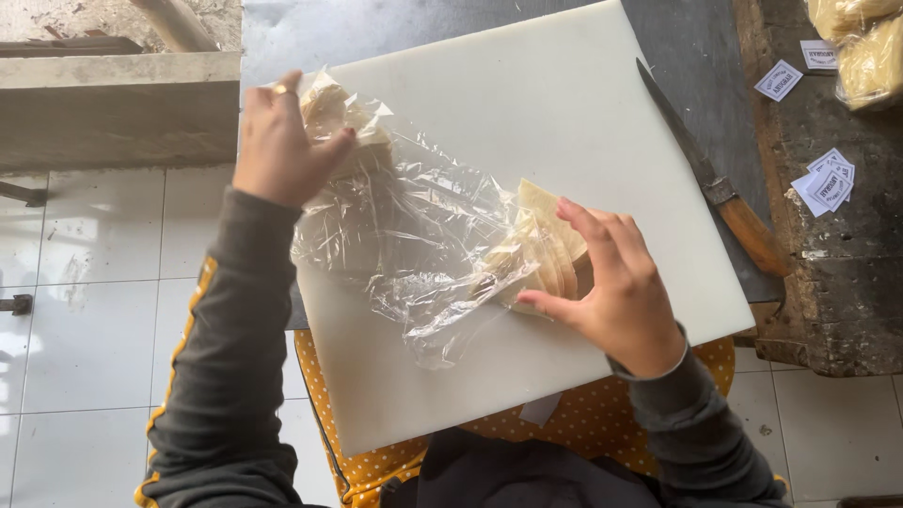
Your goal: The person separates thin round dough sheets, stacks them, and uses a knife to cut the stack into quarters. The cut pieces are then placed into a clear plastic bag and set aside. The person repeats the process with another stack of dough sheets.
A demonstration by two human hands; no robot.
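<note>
A clear plastic bag [404, 235] lies crumpled on a white cutting board [564, 103]. My left hand [277, 146] grips the bag's far left end, where a few pale thin wafers [329, 111] sit inside. At the bag's open right end, my right hand [616, 282] holds a stack of pale, flat triangular wafers [546, 240], fingers curled around the stack's edge. Both sleeves are dark grey.
A knife [715, 183] with a wooden handle lies along the board's right edge. Small white paper labels [828, 179] lie scattered on the dark worn table at right. Bags of yellow food [865, 47] sit in the top right corner. White floor tiles at left.
</note>
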